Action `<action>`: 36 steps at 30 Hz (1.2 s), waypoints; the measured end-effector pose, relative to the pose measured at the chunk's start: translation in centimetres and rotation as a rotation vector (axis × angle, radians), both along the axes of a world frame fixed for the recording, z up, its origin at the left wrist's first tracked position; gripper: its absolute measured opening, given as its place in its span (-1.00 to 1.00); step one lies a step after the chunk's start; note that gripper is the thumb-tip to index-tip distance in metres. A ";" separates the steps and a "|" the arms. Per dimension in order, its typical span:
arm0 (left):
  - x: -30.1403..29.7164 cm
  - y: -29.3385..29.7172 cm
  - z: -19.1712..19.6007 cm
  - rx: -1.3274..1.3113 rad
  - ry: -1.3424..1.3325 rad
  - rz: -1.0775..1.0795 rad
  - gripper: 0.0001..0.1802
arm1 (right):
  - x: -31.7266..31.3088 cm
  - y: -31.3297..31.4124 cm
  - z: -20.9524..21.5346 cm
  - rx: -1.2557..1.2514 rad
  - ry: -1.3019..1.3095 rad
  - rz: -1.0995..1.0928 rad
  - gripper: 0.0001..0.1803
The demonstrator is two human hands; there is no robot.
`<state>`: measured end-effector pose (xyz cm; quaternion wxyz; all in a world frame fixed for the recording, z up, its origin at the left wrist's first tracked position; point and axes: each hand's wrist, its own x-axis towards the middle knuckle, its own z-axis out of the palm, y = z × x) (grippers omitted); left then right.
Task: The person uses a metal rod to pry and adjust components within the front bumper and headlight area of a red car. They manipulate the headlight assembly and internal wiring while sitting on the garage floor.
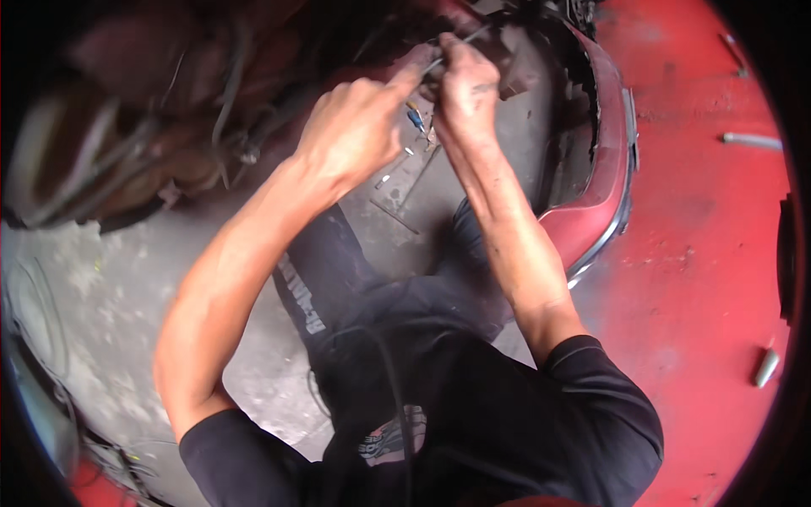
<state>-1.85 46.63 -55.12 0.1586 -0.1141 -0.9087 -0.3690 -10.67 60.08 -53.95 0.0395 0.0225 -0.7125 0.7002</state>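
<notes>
A thin grey metal rod (436, 63) slants between my hands at the top of the view, in front of dark, blurred car parts. My right hand (467, 84) is closed around it, the wrist bent. My left hand (355, 122) comes in from the left; its index finger reaches to the rod's lower end and the fingers look pinched there. Blur partly hides those fingertips. Beneath my hands, a tool with a blue handle (415, 118) lies on the floor, and a thin bent metal bar (412, 188) rests nearer to my legs.
A red curved bumper (596, 198) with a bright trim strip stands to the right. Beyond it, small metal pieces (767, 368) lie on a red surface (676, 279). Dark car parts with hoses (232, 84) crowd the upper left. Cables (42, 313) trail over the grey floor (127, 287).
</notes>
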 end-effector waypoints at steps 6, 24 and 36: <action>0.4 0.9 -0.1 -0.019 -0.078 0.017 -0.32 | 0.9 0.6 0.0 0.174 0.062 0.004 -0.62; 0.7 4.0 1.0 0.144 -0.230 0.150 -0.47 | -9.4 12.9 4.7 0.378 0.450 0.100 -0.60; 4.2 5.4 -2.1 0.146 -0.138 0.291 -0.59 | -10.9 12.7 3.9 0.362 0.559 0.145 -0.63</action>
